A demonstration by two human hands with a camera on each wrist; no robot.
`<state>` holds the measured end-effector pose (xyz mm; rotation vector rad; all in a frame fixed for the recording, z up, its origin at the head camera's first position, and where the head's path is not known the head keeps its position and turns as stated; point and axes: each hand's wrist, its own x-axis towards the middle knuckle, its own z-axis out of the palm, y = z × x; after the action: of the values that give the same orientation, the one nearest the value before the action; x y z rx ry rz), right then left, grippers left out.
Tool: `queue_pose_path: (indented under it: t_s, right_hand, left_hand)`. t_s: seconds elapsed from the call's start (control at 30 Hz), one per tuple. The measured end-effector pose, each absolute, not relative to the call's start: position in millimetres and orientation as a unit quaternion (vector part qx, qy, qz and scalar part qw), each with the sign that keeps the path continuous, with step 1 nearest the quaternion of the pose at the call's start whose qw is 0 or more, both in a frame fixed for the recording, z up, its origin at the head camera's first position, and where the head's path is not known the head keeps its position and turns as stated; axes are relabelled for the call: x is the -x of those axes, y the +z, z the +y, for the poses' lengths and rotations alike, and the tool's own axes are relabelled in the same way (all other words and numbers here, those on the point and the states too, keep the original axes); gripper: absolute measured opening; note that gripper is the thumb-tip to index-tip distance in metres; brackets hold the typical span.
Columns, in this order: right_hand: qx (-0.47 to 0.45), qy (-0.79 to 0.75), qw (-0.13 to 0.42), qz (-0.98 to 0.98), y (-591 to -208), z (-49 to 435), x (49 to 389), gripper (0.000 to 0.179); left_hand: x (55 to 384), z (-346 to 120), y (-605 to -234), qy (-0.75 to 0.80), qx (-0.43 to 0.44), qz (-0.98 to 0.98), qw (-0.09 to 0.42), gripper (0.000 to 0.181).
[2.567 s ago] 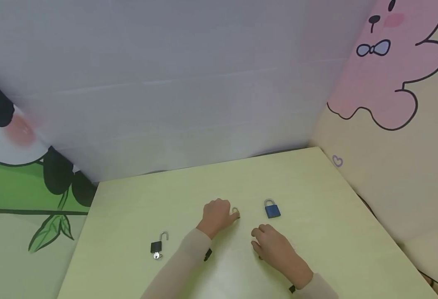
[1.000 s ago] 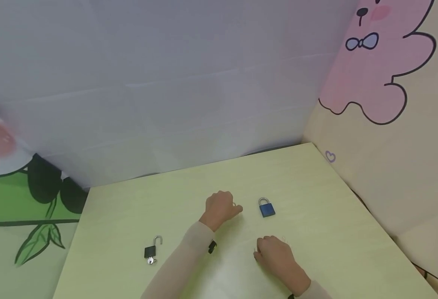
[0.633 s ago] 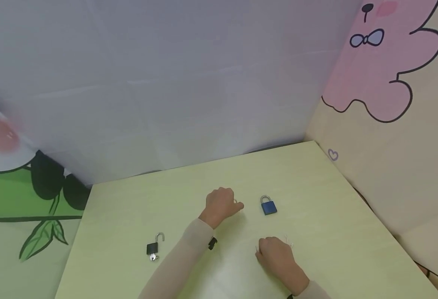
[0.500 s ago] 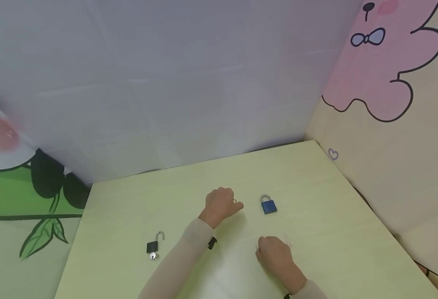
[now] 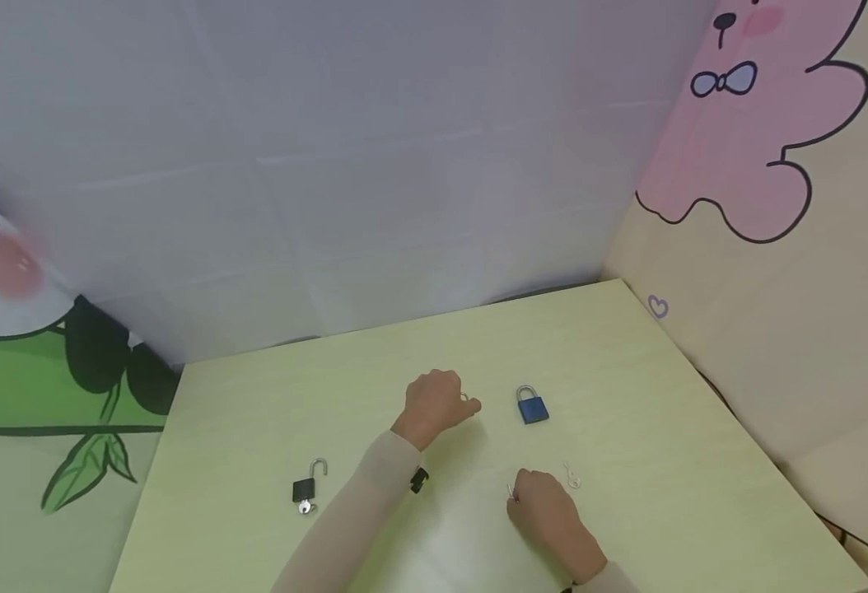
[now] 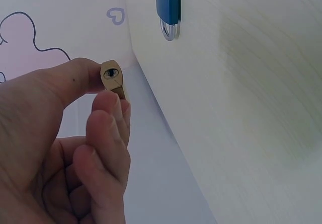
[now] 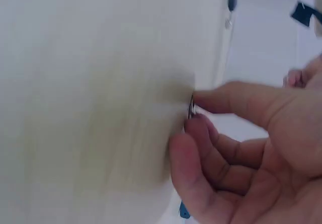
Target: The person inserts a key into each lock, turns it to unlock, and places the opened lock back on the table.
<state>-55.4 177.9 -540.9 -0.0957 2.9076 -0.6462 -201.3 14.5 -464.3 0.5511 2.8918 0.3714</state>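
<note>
My left hand (image 5: 434,407) pinches a small brass padlock (image 6: 111,74) between thumb and fingers. In the left wrist view its keyhole faces the camera, while the head view shows only a bit of its shackle past the hand. Low over the table, my right hand (image 5: 550,515) pinches a thin silver piece (image 7: 191,106), seen edge-on and apparently a key. Just right of that hand, small silver keys (image 5: 572,477) lie on the table, faint in the picture. A blue padlock (image 5: 533,409) with its shackle closed lies beyond both hands.
A black padlock (image 5: 304,491) with its shackle swung open lies to the left, a silver key (image 5: 305,507) at its bottom. The pale yellow table (image 5: 256,412) meets a grey wall (image 5: 375,206) behind and a painted wall (image 5: 760,346) at right.
My right hand's fingers have come down and closed on the thin silver piece. Silver keys now show beside it. My left hand has turned slightly, hiding more of the brass padlock.
</note>
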Motion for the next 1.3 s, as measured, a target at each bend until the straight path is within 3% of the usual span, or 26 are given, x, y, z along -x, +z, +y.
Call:
queue_pose_path:
  t_s: [0.3,0.43,0.7,1.3]
  right_hand:
    - [0.057,-0.409,0.101,0.905,-545.5,191.2,59.2,0.013]
    - [0.019,-0.505,0.113,0.855,-547.0,192.0,61.2,0.008]
    - [-0.051,-0.671,0.103,0.732,-542.4,185.6,63.9,0.020]
    - [-0.091,-0.754,0.043,0.649,-531.0,159.4,99.2,0.019]
  left_hand:
    - [201.8,10.9,-462.1,0.134,-0.178,0.970,0.093,0.049]
    - [202.0,10.4,-461.0,0.132,-0.176,0.971,0.093,0.049]
    - [201.5,9.5,-461.5,0.135,-0.177,0.971,0.091,0.048]
    - [195.1,9.2,-460.9,0.138,-0.178,0.969,0.097,0.046]
